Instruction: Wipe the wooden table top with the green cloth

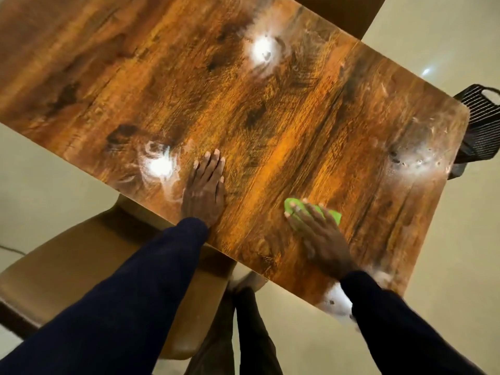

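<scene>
Head view:

A: Where is the small bright green cloth (291, 206)?

B: On the rectangular brown wooden table top (270, 125), near its close edge and towards the right-hand end. It lies flat under the right hand (319, 234), and its green edges show past the fingertips and beside the little finger.

A: How is that hand set?

B: Palm down on the cloth, fingers straight and a little spread. They press it to the wood and do not curl round it.

A: And the left hand (204, 190)?

B: Flat on the bare wood, well apart from the cloth, near the close edge. The fingers are straight and lie side by side, holding nothing. Both arms wear dark navy sleeves (130, 293).

A: What about the surface itself?

B: Whitish swirled smears (158, 166) with bright glare sit just left of the left hand. More show at the far middle (263, 51), at the right end (416, 161) and at the near right corner by the right sleeve.

A: Anything around the table?

B: A tan padded chair seat (81, 261) is tucked under the near side. A black slatted object (479, 125) stands beyond the right end; I cannot tell what it is. The pale cream floor (446, 36) shows all round.
</scene>
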